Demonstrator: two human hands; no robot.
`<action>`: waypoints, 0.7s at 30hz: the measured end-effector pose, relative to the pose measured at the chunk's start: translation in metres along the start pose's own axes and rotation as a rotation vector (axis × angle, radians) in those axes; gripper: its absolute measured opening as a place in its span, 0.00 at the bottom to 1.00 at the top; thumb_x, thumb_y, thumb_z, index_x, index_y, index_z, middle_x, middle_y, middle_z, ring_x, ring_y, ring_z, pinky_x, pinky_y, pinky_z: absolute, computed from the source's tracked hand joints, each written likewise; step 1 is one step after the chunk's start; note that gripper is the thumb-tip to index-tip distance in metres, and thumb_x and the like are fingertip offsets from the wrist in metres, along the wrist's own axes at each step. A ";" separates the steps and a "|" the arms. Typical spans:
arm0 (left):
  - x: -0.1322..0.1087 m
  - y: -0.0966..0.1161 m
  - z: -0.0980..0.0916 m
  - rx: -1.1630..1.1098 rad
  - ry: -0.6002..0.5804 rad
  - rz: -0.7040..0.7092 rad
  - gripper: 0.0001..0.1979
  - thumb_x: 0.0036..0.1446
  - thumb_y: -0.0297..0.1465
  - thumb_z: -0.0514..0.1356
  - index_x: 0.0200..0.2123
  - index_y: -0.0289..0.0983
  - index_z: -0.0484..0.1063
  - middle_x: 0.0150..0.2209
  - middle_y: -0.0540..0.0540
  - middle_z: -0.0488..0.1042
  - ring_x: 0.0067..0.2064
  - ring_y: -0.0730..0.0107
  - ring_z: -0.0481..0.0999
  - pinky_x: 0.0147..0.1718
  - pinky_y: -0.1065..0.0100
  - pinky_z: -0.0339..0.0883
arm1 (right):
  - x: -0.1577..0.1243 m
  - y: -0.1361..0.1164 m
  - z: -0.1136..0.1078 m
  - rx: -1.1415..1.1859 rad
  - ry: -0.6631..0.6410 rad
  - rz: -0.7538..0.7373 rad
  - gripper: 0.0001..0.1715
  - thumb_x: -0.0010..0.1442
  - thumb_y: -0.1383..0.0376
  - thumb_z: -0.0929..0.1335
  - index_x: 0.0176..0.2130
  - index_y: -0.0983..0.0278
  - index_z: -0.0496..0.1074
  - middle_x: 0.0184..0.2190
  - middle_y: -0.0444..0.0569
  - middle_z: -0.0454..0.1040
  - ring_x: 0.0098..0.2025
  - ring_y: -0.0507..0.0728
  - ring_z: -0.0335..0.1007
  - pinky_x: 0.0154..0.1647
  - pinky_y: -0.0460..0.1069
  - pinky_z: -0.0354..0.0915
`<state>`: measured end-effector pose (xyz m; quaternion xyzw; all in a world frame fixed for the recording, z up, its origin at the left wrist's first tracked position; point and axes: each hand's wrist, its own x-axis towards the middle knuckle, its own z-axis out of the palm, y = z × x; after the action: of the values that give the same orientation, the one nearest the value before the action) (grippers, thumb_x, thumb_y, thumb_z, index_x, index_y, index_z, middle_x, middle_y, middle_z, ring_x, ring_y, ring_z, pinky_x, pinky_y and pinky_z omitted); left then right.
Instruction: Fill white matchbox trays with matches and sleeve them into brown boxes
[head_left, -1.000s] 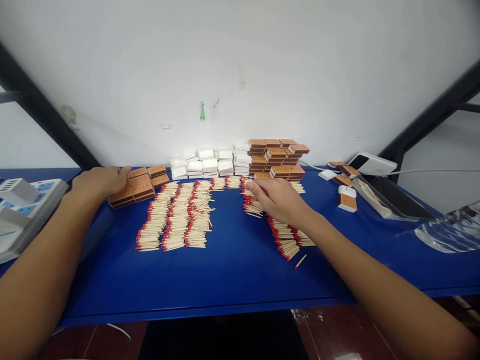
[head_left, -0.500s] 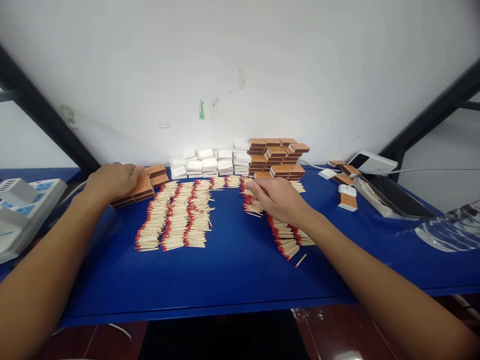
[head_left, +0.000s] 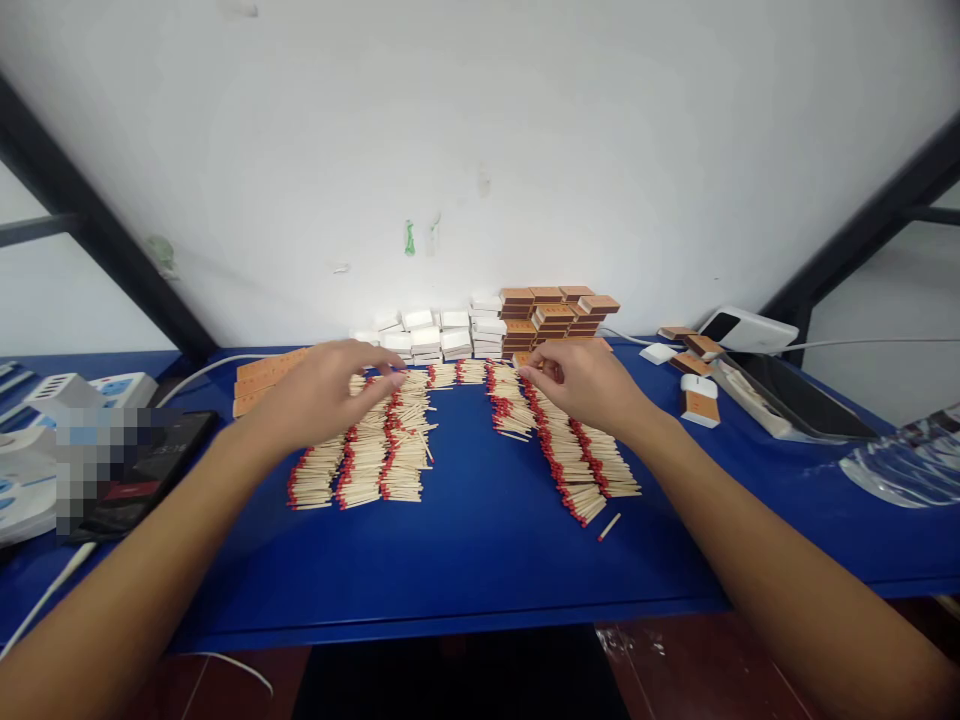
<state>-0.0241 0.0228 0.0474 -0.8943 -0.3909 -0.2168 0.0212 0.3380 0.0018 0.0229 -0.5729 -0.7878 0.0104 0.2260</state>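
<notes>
My left hand (head_left: 322, 392) hovers over the left rows of red-tipped matches (head_left: 362, 470), its thumb and fingers apart and nothing visible between them. Over the upper end of the right-hand rows of matches (head_left: 555, 450) is my right hand (head_left: 589, 385), its fingers curled in towards the thumb. What its fingertips hold, if anything, is too small to make out. Behind the matches, white matchbox trays (head_left: 420, 340) are piled against the wall. Orange-brown matchboxes (head_left: 551, 318) are stacked beside them. More orange matchboxes (head_left: 259, 380) lie behind my left wrist, partly hidden.
A single match (head_left: 610, 527) lies near the front. Off to the right are loose matchboxes, a white earbud case (head_left: 697, 385), a white device (head_left: 746, 328) and a clear plastic wrap (head_left: 904, 460). A power strip (head_left: 124, 390) and a dark phone (head_left: 169, 460) lie at left.
My left hand has left the orange matchboxes and moved right, over the match rows. My right hand has shifted slightly right. The view has turned a little left.
</notes>
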 end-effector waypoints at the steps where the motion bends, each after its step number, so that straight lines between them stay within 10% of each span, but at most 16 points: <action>1: 0.001 0.005 0.007 0.009 0.035 0.087 0.20 0.77 0.45 0.55 0.48 0.41 0.83 0.46 0.43 0.86 0.48 0.55 0.82 0.51 0.55 0.75 | 0.000 0.003 0.000 -0.011 0.004 -0.002 0.13 0.72 0.59 0.68 0.37 0.61 0.77 0.29 0.49 0.79 0.33 0.58 0.72 0.36 0.52 0.56; 7: -0.008 -0.007 0.038 0.143 0.249 0.269 0.12 0.77 0.34 0.57 0.47 0.37 0.81 0.42 0.40 0.84 0.48 0.53 0.80 0.51 0.51 0.76 | 0.005 0.023 0.004 -0.090 0.072 0.048 0.11 0.70 0.62 0.67 0.36 0.61 0.77 0.34 0.52 0.82 0.34 0.59 0.73 0.35 0.53 0.58; 21: -0.016 -0.002 0.051 0.119 0.243 0.322 0.12 0.77 0.30 0.56 0.43 0.36 0.80 0.35 0.44 0.82 0.39 0.58 0.77 0.40 0.56 0.75 | 0.057 0.068 -0.025 -0.338 0.278 0.272 0.18 0.69 0.51 0.69 0.41 0.61 0.81 0.44 0.58 0.84 0.40 0.65 0.76 0.37 0.56 0.61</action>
<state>-0.0166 0.0238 -0.0052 -0.9097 -0.2498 -0.2932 0.1553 0.3939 0.0708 0.0462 -0.6992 -0.6554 -0.1699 0.2298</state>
